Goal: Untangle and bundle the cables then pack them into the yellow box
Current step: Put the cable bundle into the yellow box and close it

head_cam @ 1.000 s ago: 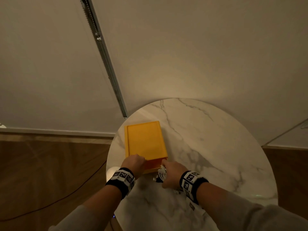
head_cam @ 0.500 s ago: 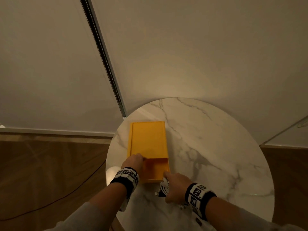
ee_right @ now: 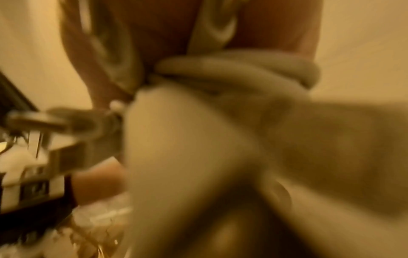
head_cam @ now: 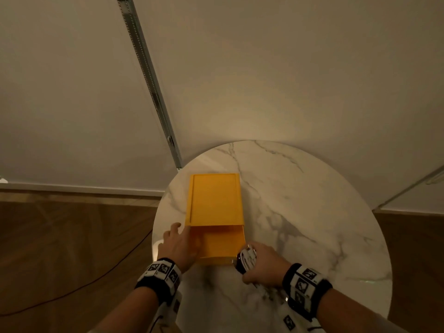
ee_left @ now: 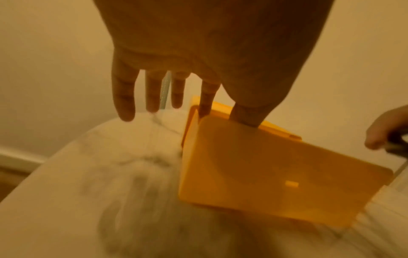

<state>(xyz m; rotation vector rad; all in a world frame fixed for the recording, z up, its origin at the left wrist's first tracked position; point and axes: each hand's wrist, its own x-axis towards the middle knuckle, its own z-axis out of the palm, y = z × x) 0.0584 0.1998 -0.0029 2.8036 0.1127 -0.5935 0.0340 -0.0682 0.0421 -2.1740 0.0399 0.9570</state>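
Yellow box [head_cam: 215, 200] half-open under spread left hand [head_cam: 179, 246]; right hand [head_cam: 263, 266] grips cable bundle [head_cam: 247, 259]

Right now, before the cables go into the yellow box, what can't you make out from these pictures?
- Bundled white cables: head view, mostly covered by the right hand; right wrist view too blurred to count them or see a tie.
- Yellow sliding-lid box: lid hides the far interior in the head view.
- Left hand: covers the box's near left corner.
- Round marble table: near edge cut off.
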